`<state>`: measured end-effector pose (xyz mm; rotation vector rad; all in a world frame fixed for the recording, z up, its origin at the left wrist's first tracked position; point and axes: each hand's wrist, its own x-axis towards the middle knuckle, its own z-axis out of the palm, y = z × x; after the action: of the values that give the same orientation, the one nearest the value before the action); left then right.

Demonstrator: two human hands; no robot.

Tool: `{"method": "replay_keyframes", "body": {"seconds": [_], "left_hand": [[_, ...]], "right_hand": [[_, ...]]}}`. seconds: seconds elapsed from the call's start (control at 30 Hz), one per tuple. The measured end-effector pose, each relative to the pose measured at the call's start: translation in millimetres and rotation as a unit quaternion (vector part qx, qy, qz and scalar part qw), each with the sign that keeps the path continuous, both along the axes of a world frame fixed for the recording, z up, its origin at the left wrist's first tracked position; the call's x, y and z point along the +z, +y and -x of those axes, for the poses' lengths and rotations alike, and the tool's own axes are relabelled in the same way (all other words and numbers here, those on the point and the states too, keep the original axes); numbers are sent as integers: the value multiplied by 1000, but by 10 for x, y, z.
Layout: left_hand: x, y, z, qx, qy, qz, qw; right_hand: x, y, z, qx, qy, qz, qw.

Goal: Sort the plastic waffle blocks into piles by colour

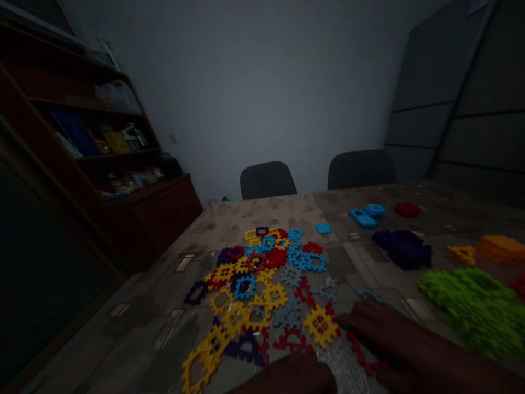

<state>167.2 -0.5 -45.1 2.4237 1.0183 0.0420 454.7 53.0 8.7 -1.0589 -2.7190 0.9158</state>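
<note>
Left hand (297, 376) bent, right hand (383, 331) palm-down by red piece (357, 349) — both hands' openness, grip unclear — blue folder (77, 134) on shelf (118, 155).

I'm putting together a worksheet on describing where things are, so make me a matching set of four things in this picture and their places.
Things
1. Right hand
2. Green pile
3. Dark purple stack
4. Dark chairs

Places
A. Left of the orange pile and on the camera's side of the red stack
B. Beyond the far edge of the table
C. Beside a long red piece, near the bottom of the picture
D. On the camera's side of the orange pile, reaching toward the picture's right edge

Pairs: 1-C, 2-D, 3-A, 4-B
</note>
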Motion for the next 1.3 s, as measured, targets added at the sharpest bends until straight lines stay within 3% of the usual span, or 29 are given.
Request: {"method": "replay_keyframes", "body": {"seconds": [0.1,0.17,0.27,0.4,0.47,0.53,0.63,0.7,0.77,0.87,0.97,1.13,1.23,1.3], "left_hand": [[370,-123,400,29,-18,-105,994],[540,-179,567,33,-91,-119,988],[656,-244,623,65,-206,-75,973],[700,-307,451,181,-284,37,941],[676,-304,334,197,-309,73,928],[613,-275,240,168,-298,71,937],[490,-218,185,77,-269,-19,960],[436,-199,203,49,-263,-101,958],[411,-203,231,50,-234,-163,957],[346,-254,214,61,-110,-227,966],[175,-336,112,89,1,-285,954],[-49,-400,-47,146,10,-225,963],[-7,-360,-53,141,-57,-151,977],[66,-318,-14,97,-105,-100,985]], "right_hand": [[70,-11,37,4,0,9,1000],[96,-10,51,6,-4,8,1000],[79,6,51,13,10,-5,1000],[34,26,32,16,32,-19,999],[33,28,26,13,32,-18,999],[47,26,28,7,30,-14,999],[91,14,51,11,25,-11,1000],[125,-2,73,18,21,-6,1000],[146,-19,88,18,21,-6,1000],[122,-33,80,18,30,-17,999],[41,-23,44,16,34,-24,999],[-64,8,-4,18,41,-50,998],[-101,14,-27,19,43,-58,997],[-132,16,-46,22,48,-67,996]]}}
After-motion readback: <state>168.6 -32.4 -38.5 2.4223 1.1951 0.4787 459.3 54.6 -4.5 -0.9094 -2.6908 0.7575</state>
